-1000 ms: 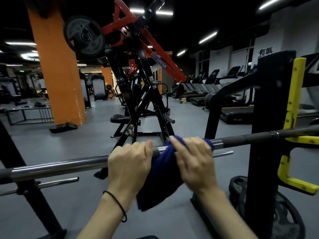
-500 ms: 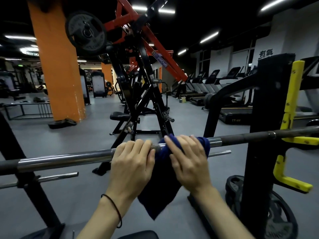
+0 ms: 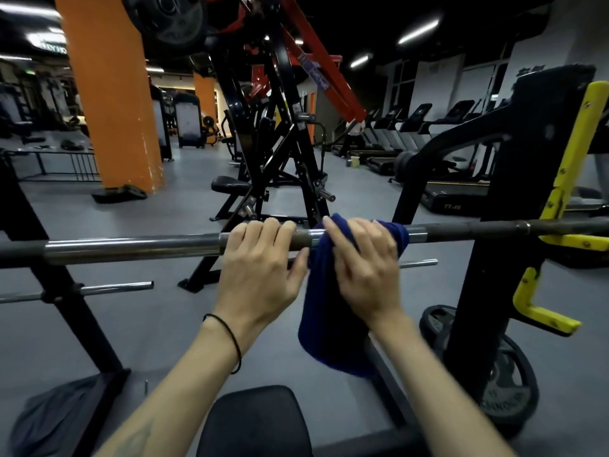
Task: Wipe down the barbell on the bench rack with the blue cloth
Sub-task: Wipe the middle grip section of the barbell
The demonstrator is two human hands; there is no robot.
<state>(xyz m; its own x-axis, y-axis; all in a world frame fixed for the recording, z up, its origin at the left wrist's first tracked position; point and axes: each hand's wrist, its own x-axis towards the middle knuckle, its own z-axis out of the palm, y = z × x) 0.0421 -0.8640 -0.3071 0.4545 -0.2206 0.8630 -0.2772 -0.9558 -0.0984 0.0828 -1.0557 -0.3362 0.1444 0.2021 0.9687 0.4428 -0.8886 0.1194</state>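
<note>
A steel barbell (image 3: 131, 247) lies across the bench rack, running the whole width of the view. My left hand (image 3: 260, 268) grips the bare bar near its middle, fingers curled over the top. Right beside it, my right hand (image 3: 364, 268) holds the blue cloth (image 3: 329, 324) wrapped over the bar; the cloth's loose end hangs down below the bar. The bar's right part rests in a yellow hook (image 3: 573, 242) on the black upright (image 3: 514, 225).
A black bench pad (image 3: 253, 420) sits right below me. The left rack upright (image 3: 62, 291) carries a chrome peg (image 3: 108, 288). A weight plate (image 3: 507, 384) leans at the right upright's foot. Beyond stand a black and red machine (image 3: 273, 143), an orange pillar (image 3: 112, 94) and treadmills (image 3: 454, 192).
Both hands stay side by side on the bar, and my right hand with the cloth keeps its place. My view has tipped downward, bringing the bench pad into sight.
</note>
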